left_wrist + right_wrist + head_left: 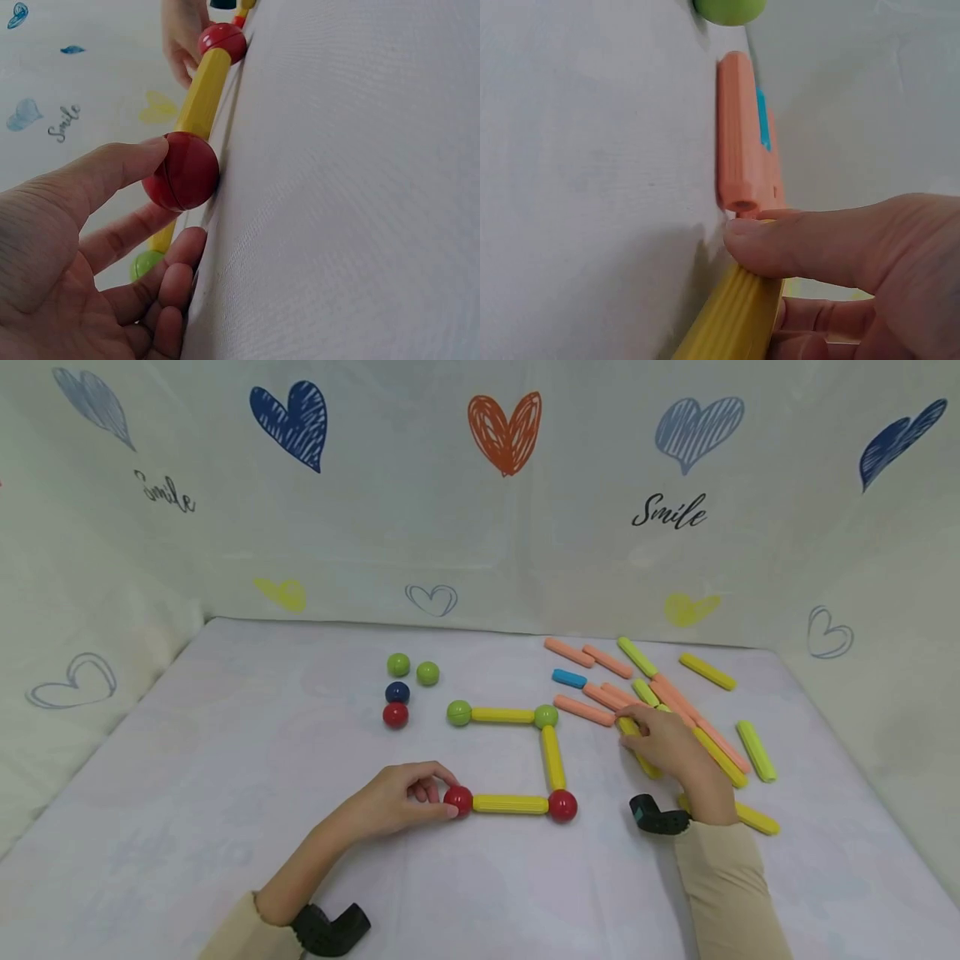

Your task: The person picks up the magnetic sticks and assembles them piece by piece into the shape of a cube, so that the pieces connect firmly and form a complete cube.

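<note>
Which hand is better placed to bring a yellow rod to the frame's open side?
Probably the right hand: it pinches a yellow rod, while the left hand holds the red ball at the open side's near end.

a white tablecloth (pixel 150 793) spread beneath the left hand (pixel 397 797) and right hand (pixel 663 745). beyond them hung a pale backdrop (pixel 405 518), bearing an orange heart (pixel 504 447) between the two, a dark blue heart (pixel 292 428) farther left, and black "smile" lettering (pixel 670 512) past the right.
</note>
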### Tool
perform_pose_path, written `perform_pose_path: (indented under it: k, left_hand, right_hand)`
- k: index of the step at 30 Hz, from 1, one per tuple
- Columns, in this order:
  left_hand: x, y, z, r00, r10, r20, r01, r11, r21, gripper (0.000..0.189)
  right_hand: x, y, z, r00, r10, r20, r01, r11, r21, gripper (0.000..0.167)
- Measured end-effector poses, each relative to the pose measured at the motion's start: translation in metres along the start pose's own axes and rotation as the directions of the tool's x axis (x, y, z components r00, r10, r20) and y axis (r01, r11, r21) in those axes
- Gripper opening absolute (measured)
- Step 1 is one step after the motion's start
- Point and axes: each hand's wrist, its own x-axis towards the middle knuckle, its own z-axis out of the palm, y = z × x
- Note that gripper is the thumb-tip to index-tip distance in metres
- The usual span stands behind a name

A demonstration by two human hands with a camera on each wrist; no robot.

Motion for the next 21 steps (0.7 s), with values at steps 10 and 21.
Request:
perform_pose_path:
  k: [10,21]
  left_hand:
    - [0.000,0.000,-0.001,1.000,-0.005,0.011,0.005,1.000,-0.001,0.028]
    - [0.001,0.001,-0.001,1.000,-0.006,0.006,0.006,1.000,0.002,0.028]
  right_hand:
    - [-0.011,-0.029,-0.012,0.990,-0.009,-0.141,0.028,0.991,0.130,0.047]
    - [-0.025,-0.103,0.028,0.983,-0.132,-0.131,0.181,0.835,0.519,0.035]
